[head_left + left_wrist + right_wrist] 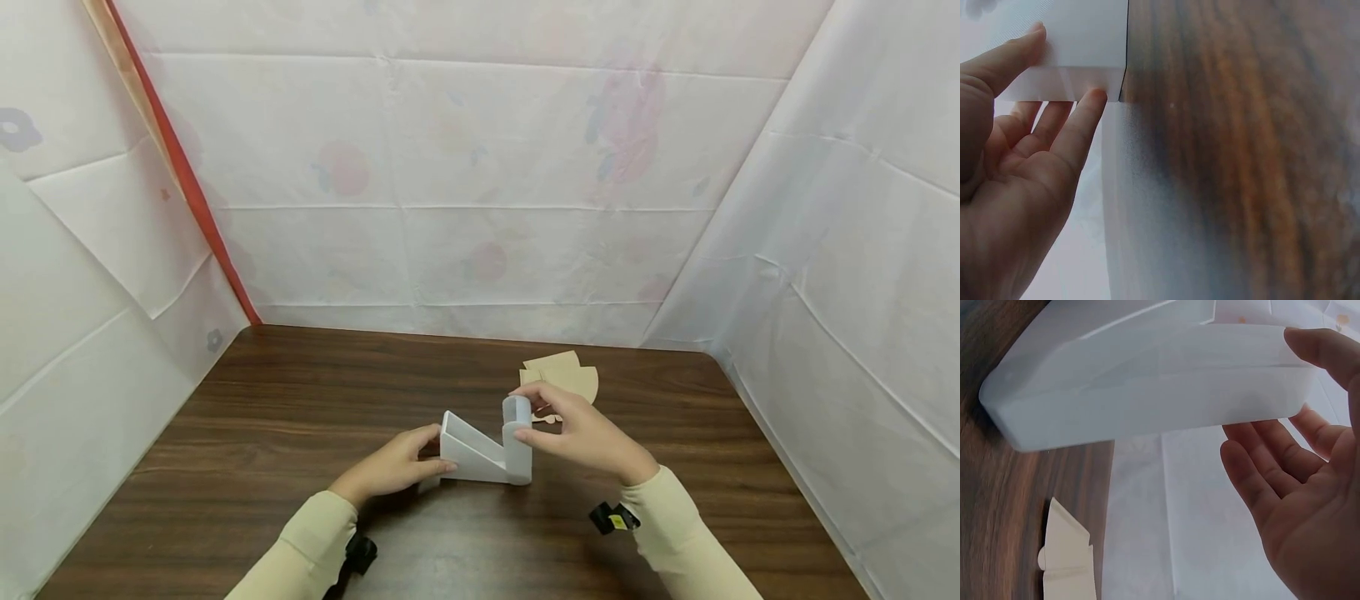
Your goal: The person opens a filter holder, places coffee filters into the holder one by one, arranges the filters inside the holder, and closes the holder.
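A white V-shaped holder (pixel 474 454), low in the middle with raised ends, stands on the brown table. My left hand (pixel 397 462) grips its left end, thumb on the near face and fingertips at the end wall; the left wrist view shows the fingers (pixel 1079 128) against that wall. At the taller right end, my right hand (pixel 577 421) pinches the upright part, thumb in front and fingers behind. In the right wrist view, the holder's smooth rounded side (pixel 1166 400) spans the picture, with the thumb on its upper edge.
Behind the right hand lie several tan fan-shaped papers (pixel 581 382), like cone coffee filters, with a crimped edge. The wood-grain table (pixel 337 375) is bordered by a white patterned sheet (pixel 465 167) at the back and sides. A red strip (pixel 180 162) runs down the left corner.
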Motion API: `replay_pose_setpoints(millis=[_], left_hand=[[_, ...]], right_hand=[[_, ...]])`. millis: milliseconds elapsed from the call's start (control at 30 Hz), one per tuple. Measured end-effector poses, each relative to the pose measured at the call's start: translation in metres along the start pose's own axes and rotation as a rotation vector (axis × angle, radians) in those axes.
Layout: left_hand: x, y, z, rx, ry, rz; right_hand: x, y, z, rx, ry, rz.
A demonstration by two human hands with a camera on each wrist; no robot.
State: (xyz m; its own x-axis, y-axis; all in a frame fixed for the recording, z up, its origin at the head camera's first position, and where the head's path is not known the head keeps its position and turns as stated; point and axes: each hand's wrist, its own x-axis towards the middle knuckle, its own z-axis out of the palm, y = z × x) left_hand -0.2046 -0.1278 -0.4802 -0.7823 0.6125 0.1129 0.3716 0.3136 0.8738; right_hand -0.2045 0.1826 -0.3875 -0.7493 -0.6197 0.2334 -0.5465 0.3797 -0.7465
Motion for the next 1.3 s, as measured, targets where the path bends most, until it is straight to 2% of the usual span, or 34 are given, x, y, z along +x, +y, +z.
replay_pose_setpoints(millis=[467, 900, 1300], left_hand=[[0.000, -0.001, 0.003, -0.012, -0.011, -0.003], [0.000, -0.002, 0.002, -0.009, -0.007, 0.002], [-0.001, 0.000, 0.001, -0.005, -0.004, -0.008]], right_hand=[[-0.032, 0.016, -0.020, -0.039, 0.064, 0.016], [-0.051, 0.028, -0.031, -0.040, 0.078, 0.032], [-0.067, 0.038, -0.036, 0.034, 0.082, 0.104]])
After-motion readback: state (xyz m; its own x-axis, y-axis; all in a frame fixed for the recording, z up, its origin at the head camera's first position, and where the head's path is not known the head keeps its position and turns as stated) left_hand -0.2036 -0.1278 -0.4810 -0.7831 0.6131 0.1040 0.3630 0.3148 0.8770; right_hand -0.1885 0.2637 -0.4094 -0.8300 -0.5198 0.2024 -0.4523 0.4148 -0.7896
